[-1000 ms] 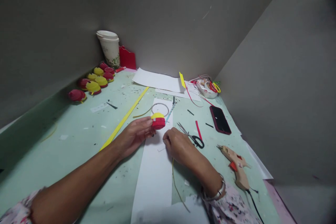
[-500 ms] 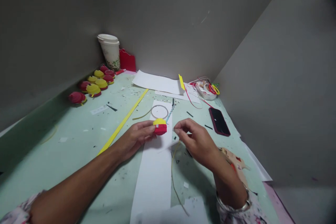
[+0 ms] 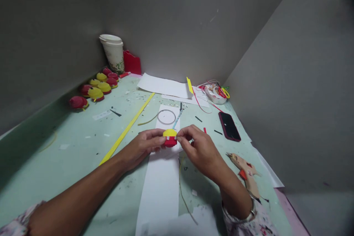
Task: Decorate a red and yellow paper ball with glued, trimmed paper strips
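Between the fingers of my left hand (image 3: pixel 146 143) is a small ribbed piece (image 3: pixel 170 140), yellow on top and red below, with small white bits on its side. It is held above a long white paper strip (image 3: pixel 162 184). My right hand (image 3: pixel 193 143) is pinched at the piece's right edge, thumb and forefinger together by a small white bit; what else they hold is too small to make out. Just behind the piece lie a metal ring (image 3: pixel 166 117) and a thin light-blue stick (image 3: pixel 177 118).
Several red and yellow pieces (image 3: pixel 96 94) stand at the left by a white cup (image 3: pixel 113 53). A yellow strip (image 3: pixel 127 129) lies left of centre. At the right are a phone (image 3: pixel 229 126), a glue gun (image 3: pixel 246 171) and yellow-handled scissors (image 3: pixel 226 92).
My right hand has moved left to meet the ribbed piece, which has shifted slightly down. A small red strip and more of the glue gun now show beside my right arm.
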{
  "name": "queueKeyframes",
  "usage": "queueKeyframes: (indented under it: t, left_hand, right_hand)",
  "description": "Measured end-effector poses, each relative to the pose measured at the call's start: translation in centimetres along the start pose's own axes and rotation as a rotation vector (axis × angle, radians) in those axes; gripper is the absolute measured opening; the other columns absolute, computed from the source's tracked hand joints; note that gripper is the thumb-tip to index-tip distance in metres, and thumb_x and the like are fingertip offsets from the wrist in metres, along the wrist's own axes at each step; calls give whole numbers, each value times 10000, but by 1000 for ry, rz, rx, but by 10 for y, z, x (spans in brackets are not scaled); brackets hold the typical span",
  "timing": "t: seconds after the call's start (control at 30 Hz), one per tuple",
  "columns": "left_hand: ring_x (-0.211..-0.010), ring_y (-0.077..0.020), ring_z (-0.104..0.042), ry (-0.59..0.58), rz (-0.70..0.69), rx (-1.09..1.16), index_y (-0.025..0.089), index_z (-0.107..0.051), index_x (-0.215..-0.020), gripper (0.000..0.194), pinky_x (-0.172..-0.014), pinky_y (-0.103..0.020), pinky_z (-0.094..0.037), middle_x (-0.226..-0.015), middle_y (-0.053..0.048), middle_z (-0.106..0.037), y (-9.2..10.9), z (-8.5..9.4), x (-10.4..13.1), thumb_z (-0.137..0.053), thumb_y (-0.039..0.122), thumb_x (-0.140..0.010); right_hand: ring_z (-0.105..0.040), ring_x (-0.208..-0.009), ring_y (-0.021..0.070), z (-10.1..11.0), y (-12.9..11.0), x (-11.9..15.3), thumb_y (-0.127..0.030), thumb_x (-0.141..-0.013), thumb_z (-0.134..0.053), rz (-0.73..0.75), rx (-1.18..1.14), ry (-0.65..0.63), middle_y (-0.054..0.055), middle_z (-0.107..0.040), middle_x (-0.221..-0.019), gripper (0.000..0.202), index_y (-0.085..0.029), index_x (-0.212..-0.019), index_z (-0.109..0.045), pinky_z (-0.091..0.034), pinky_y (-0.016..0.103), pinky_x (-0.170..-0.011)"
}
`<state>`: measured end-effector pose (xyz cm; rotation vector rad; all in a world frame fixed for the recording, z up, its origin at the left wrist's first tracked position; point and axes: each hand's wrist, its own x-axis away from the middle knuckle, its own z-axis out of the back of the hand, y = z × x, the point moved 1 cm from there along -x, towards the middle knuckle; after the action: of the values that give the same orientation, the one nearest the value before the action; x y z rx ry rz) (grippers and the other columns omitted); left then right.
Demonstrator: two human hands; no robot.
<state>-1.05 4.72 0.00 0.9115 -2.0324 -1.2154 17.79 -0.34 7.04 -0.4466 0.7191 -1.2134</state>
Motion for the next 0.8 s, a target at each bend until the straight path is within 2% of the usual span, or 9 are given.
queueKeyframes:
  t: [0.43,0.8]
  left_hand:
    - [-955,-236,-621,3,12,24,184,-726,-1102,343,-841,-359,-410,-1054,-103,-719,1,-2,1,-769,318,-790]
    - [-864,-190,-603,10,14,29,180,-737,-1076,343,-765,-307,-394,-988,-79,-723,2,-4,1,-794,308,-763]
  right_hand:
    - [-583,-760,161,-3,0,1,-103,-881,-588,8,29,5,37,-645,-872,95,-175,-893,-650,-436,278,-677]
    - [-581,-751,155,-3,0,2,-105,-882,-587,28,35,20,29,-647,-873,101,-186,-893,-646,-440,270,-659]
